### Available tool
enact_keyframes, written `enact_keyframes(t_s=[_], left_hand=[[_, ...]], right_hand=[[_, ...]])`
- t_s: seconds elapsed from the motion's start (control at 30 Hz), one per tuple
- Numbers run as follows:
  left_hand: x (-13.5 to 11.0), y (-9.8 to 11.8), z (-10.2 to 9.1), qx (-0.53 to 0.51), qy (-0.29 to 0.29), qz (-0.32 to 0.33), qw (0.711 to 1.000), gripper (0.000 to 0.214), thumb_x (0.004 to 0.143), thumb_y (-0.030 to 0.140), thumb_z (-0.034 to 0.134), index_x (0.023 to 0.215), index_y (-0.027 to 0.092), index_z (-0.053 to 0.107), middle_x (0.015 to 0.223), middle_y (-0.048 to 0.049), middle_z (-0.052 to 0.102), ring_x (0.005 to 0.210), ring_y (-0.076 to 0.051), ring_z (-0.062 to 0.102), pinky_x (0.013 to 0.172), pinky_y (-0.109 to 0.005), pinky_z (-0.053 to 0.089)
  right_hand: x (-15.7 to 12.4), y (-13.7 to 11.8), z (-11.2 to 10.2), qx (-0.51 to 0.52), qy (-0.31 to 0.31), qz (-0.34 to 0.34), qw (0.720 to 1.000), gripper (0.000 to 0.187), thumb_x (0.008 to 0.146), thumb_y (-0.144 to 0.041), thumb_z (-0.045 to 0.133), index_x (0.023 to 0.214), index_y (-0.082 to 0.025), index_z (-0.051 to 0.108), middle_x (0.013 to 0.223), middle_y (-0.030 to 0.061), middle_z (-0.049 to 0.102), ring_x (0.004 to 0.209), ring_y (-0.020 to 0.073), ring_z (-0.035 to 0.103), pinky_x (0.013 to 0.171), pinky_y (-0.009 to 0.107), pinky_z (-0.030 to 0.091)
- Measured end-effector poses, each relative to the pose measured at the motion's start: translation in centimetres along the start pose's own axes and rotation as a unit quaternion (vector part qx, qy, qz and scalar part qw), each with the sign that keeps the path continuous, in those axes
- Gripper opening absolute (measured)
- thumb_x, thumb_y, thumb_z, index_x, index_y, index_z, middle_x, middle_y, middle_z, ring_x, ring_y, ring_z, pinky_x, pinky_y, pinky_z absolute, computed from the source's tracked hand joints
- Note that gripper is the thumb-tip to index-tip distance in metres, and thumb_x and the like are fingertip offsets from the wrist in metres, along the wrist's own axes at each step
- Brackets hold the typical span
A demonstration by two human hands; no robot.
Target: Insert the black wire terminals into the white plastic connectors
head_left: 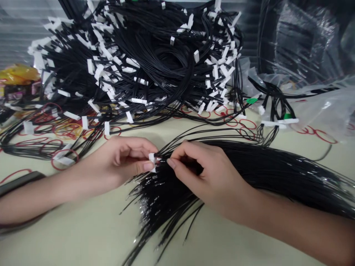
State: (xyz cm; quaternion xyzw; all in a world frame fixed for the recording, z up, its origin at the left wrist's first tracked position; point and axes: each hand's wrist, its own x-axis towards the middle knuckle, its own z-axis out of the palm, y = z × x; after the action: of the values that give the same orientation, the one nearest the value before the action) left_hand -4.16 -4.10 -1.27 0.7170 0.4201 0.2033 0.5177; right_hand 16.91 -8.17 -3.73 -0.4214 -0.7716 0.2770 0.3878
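Between thumb and fingers, my left hand (pixel 124 162) pinches a small white connector (pixel 152 162) with black wires running from it. My right hand (pixel 205 170) is closed in a pinch on a black wire (pixel 163 160) just right of the connector; its metal tip points at the connector's side. Whether the tip sits inside the connector I cannot tell. Under both hands lies a thick bundle of loose black wires (pixel 172 195), their shiny metal ends fanned out at the lower left. The rest of the bundle stretches right beneath my right forearm.
A tall heap of coiled black cables (pixel 155 62) with white connectors fills the back. Red rubber bands (pixel 65 159) lie scattered on the pale table (pixel 69 236). At the right are a wired white connector strip (pixel 280 122) and clear plastic bags (pixel 327 107); a yellow bag (pixel 19 74) sits far left.
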Motion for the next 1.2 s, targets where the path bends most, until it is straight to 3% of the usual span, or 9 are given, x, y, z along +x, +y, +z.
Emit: enact_keyframes(t_s=[0.5,1.2], left_hand=[[-0.22,-0.06,0.09,0.007,0.009,0.009,1.000,0.005,0.078,0.021,0.074,0.083,0.020,0.077,0.073,-0.0016,0.076,0.066,-0.015,0.069,0.057,-0.015,0.052],[-0.39,0.12,0.54,0.018,0.016,0.032,0.999,0.010,0.079,0.018,0.069,0.079,0.015,0.079,0.069,-0.0030,0.078,0.061,-0.013,0.063,0.053,-0.019,0.050]], right_hand=[[0.07,-0.13,-0.08,-0.012,-0.004,0.022,1.000,0.015,0.090,-0.013,0.061,0.076,-0.017,0.063,0.066,-0.0055,0.059,0.056,0.0063,0.048,0.055,0.021,0.035],[-0.02,-0.15,-0.10,-0.029,-0.020,-0.028,0.999,0.015,0.093,-0.011,0.058,0.080,-0.016,0.064,0.070,-0.0037,0.059,0.061,0.0071,0.051,0.055,0.021,0.035]])
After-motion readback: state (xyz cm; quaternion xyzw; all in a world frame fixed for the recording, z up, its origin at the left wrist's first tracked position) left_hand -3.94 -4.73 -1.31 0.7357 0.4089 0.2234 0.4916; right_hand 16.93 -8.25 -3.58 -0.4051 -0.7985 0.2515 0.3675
